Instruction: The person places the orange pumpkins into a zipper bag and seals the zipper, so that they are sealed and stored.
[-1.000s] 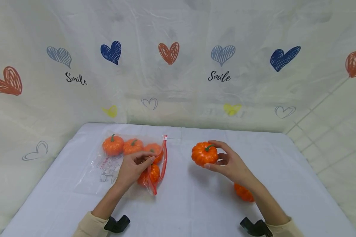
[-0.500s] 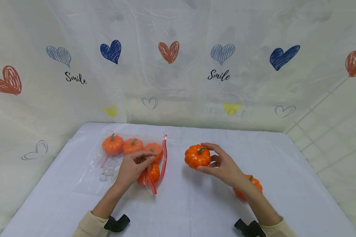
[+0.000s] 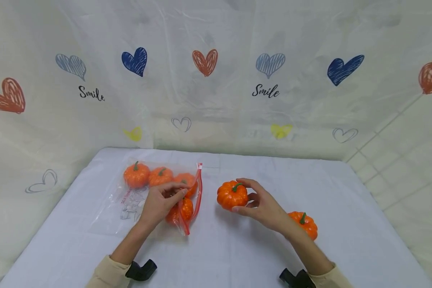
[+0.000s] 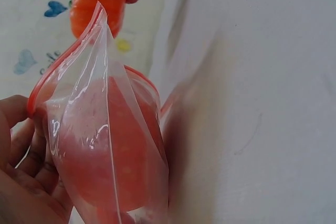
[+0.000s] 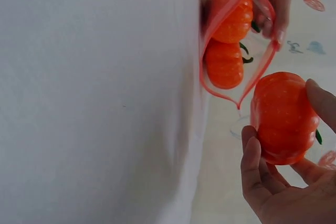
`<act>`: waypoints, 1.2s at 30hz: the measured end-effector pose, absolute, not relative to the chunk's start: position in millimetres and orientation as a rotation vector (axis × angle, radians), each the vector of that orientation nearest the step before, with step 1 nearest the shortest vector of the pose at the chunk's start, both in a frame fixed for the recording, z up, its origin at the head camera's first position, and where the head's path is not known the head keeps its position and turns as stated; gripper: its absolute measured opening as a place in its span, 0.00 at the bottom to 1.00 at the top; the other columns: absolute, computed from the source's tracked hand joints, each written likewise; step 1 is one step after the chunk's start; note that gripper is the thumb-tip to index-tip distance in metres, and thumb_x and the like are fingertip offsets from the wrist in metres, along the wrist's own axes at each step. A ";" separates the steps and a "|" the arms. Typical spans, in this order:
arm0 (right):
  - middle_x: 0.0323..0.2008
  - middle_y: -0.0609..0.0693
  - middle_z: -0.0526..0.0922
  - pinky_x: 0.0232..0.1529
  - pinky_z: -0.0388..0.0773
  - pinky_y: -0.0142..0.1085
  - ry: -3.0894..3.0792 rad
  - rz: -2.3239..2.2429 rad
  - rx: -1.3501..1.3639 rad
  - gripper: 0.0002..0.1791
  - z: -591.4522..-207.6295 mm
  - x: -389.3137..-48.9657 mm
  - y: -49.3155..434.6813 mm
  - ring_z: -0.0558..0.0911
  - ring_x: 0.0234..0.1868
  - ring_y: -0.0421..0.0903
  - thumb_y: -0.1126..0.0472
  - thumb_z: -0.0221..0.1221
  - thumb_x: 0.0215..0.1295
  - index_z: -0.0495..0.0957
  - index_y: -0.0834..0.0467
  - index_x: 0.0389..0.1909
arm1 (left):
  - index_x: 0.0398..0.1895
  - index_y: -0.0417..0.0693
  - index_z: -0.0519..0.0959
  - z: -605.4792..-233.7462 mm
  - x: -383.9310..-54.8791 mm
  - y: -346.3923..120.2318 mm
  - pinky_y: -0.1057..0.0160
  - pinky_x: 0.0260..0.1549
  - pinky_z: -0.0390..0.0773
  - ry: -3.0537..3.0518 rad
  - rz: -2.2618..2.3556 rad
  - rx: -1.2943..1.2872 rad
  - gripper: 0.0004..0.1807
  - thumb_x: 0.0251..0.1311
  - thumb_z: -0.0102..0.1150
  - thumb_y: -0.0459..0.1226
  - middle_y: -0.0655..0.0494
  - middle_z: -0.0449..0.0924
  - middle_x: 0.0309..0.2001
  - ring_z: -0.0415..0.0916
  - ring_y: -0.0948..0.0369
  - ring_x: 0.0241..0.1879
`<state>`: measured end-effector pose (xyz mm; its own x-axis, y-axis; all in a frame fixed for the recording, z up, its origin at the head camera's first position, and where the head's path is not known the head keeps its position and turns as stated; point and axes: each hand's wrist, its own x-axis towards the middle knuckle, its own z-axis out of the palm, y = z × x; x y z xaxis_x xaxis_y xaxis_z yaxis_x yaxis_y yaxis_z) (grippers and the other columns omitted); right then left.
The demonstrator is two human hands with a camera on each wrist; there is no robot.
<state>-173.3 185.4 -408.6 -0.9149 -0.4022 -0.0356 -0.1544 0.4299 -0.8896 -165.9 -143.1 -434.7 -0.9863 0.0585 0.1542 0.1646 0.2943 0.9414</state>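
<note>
A clear zip bag (image 3: pixel 104 216) with a red zip edge lies on the left of the table, holding several small orange pumpkins (image 3: pixel 137 176). My left hand (image 3: pixel 162 202) pinches the upper lip of its mouth between thumb and fingers. The right wrist view shows the red rim (image 5: pixel 206 61) spread apart, with pumpkins inside. Just right of that mouth, my right hand (image 3: pixel 261 204) holds another orange pumpkin (image 3: pixel 230 196) with a green stem, raised above the cloth. One more pumpkin (image 3: pixel 306 224) sits on the table beyond my right forearm, which partly hides it.
White cloth covers the table (image 3: pixel 360 240). Behind it hangs a pale backdrop (image 3: pixel 230 112) printed with hearts and the word Smile. Black wrist mounts (image 3: pixel 142 270) sit by both sleeves.
My right hand has carried its pumpkin left and slightly nearer, toward the bag's mouth. The loose pumpkin has come more into sight. My left hand has stayed on the bag.
</note>
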 end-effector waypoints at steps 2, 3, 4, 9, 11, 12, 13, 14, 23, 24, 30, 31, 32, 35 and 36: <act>0.73 0.56 0.69 0.50 0.83 0.33 2.437 -1.475 -0.500 0.43 -410.0 -173.2 183.8 0.83 0.48 0.48 0.51 0.74 0.62 0.65 0.45 0.75 | 0.49 0.51 0.89 -433.7 -166.3 -143.1 0.71 0.31 0.78 -2.456 -1.797 -0.213 0.11 0.68 0.68 0.44 0.46 0.84 0.32 0.77 0.61 0.31; 0.73 0.56 0.68 0.50 0.83 0.32 2.432 -1.471 -0.509 0.43 -410.9 -173.3 182.9 0.83 0.48 0.48 0.51 0.73 0.62 0.64 0.46 0.76 | 0.49 0.51 0.89 -433.2 -166.5 -143.2 0.71 0.31 0.78 -2.453 -1.792 -0.215 0.11 0.68 0.68 0.44 0.47 0.84 0.32 0.77 0.61 0.31; 0.73 0.56 0.68 0.50 0.83 0.32 2.427 -1.468 -0.501 0.43 -411.6 -173.3 181.7 0.83 0.48 0.48 0.50 0.74 0.62 0.64 0.46 0.76 | 0.49 0.51 0.89 -432.7 -166.6 -143.5 0.71 0.31 0.78 -2.450 -1.788 -0.216 0.11 0.68 0.68 0.44 0.47 0.84 0.32 0.77 0.60 0.31; 0.74 0.54 0.68 0.50 0.83 0.31 2.396 -1.446 -0.473 0.45 -415.6 -173.2 174.2 0.83 0.49 0.47 0.49 0.74 0.61 0.63 0.47 0.77 | 0.48 0.53 0.90 -430.5 -166.4 -144.9 0.71 0.33 0.80 -2.437 -1.767 -0.218 0.10 0.68 0.68 0.43 0.48 0.86 0.33 0.78 0.60 0.32; 0.74 0.53 0.68 0.50 0.83 0.31 2.390 -1.434 -0.461 0.45 -417.5 -173.2 170.7 0.83 0.49 0.47 0.49 0.75 0.61 0.63 0.46 0.77 | 0.48 0.53 0.90 -428.9 -165.8 -145.1 0.71 0.34 0.80 -2.443 -1.744 -0.218 0.10 0.68 0.69 0.44 0.50 0.86 0.34 0.79 0.61 0.34; 0.74 0.53 0.68 0.49 0.83 0.32 2.385 -1.430 -0.462 0.45 -418.4 -173.2 169.0 0.83 0.49 0.47 0.49 0.74 0.61 0.63 0.46 0.76 | 0.48 0.54 0.90 -427.8 -165.5 -145.0 0.71 0.35 0.80 -2.449 -1.726 -0.216 0.10 0.67 0.69 0.44 0.50 0.87 0.35 0.79 0.61 0.35; 0.74 0.53 0.68 0.49 0.83 0.32 2.382 -1.424 -0.461 0.45 -419.3 -173.0 167.2 0.83 0.49 0.47 0.49 0.74 0.61 0.64 0.45 0.76 | 0.48 0.54 0.90 -426.8 -165.3 -145.1 0.71 0.36 0.80 -2.453 -1.713 -0.217 0.10 0.67 0.69 0.44 0.51 0.87 0.35 0.79 0.61 0.35; 0.74 0.53 0.68 0.49 0.83 0.32 2.378 -1.420 -0.457 0.45 -420.1 -172.8 165.3 0.83 0.49 0.47 0.49 0.75 0.61 0.64 0.45 0.76 | 0.49 0.55 0.90 -425.4 -165.1 -145.2 0.71 0.36 0.80 -2.459 -1.699 -0.214 0.10 0.67 0.69 0.44 0.52 0.87 0.35 0.79 0.61 0.36; 0.74 0.54 0.68 0.49 0.85 0.31 2.317 -1.429 -0.521 0.43 -425.1 -172.3 147.9 0.82 0.49 0.48 0.54 0.74 0.62 0.64 0.47 0.76 | 0.47 0.58 0.90 -411.8 -161.7 -145.7 0.70 0.32 0.79 -2.513 -1.609 -0.154 0.09 0.65 0.71 0.44 0.53 0.86 0.33 0.78 0.58 0.33; 0.74 0.55 0.68 0.49 0.85 0.30 2.310 -1.437 -0.529 0.43 -425.6 -172.5 146.2 0.83 0.49 0.48 0.54 0.74 0.62 0.64 0.47 0.75 | 0.46 0.58 0.90 -411.4 -161.8 -145.8 0.70 0.32 0.79 -2.522 -1.604 -0.150 0.09 0.65 0.70 0.44 0.53 0.86 0.33 0.78 0.58 0.33; 0.73 0.55 0.69 0.49 0.85 0.30 2.276 -1.441 -0.553 0.43 -429.0 -174.8 137.7 0.83 0.48 0.47 0.53 0.75 0.60 0.66 0.46 0.74 | 0.46 0.56 0.90 -408.9 -162.1 -146.9 0.70 0.32 0.80 -2.531 -1.619 -0.196 0.08 0.66 0.69 0.40 0.52 0.85 0.33 0.78 0.58 0.31; 0.73 0.55 0.69 0.49 0.85 0.30 2.275 -1.439 -0.556 0.43 -429.3 -175.3 136.4 0.83 0.48 0.47 0.53 0.76 0.59 0.66 0.46 0.74 | 0.46 0.56 0.90 -408.4 -162.4 -147.1 0.69 0.32 0.80 -2.528 -1.626 -0.209 0.08 0.66 0.70 0.40 0.52 0.85 0.33 0.78 0.58 0.31; 0.72 0.55 0.70 0.49 0.85 0.30 2.274 -1.440 -0.560 0.43 -429.5 -175.8 135.0 0.83 0.48 0.47 0.53 0.76 0.59 0.66 0.46 0.74 | 0.46 0.56 0.90 -408.2 -162.8 -147.3 0.69 0.32 0.81 -2.531 -1.625 -0.218 0.08 0.65 0.70 0.40 0.52 0.85 0.33 0.79 0.58 0.31; 0.73 0.54 0.70 0.50 0.85 0.31 2.260 -1.449 -0.561 0.43 -429.5 -176.4 131.0 0.83 0.49 0.47 0.54 0.76 0.59 0.67 0.46 0.74 | 0.46 0.55 0.90 -406.7 -163.4 -147.8 0.69 0.33 0.81 -2.540 -1.627 -0.236 0.09 0.64 0.71 0.41 0.53 0.86 0.32 0.80 0.59 0.32; 0.73 0.54 0.69 0.50 0.85 0.31 2.256 -1.453 -0.562 0.43 -429.3 -176.5 129.8 0.83 0.49 0.48 0.55 0.76 0.60 0.67 0.46 0.74 | 0.46 0.55 0.90 -406.5 -163.8 -147.8 0.69 0.34 0.81 -2.545 -1.627 -0.238 0.09 0.64 0.72 0.41 0.53 0.86 0.32 0.80 0.59 0.32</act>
<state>-176.5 129.8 -429.3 -0.8404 -0.5303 -0.1119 -0.1176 0.3800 -0.9175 -163.8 -147.8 -406.5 -0.9814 0.0716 0.1779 0.1915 0.4126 0.8905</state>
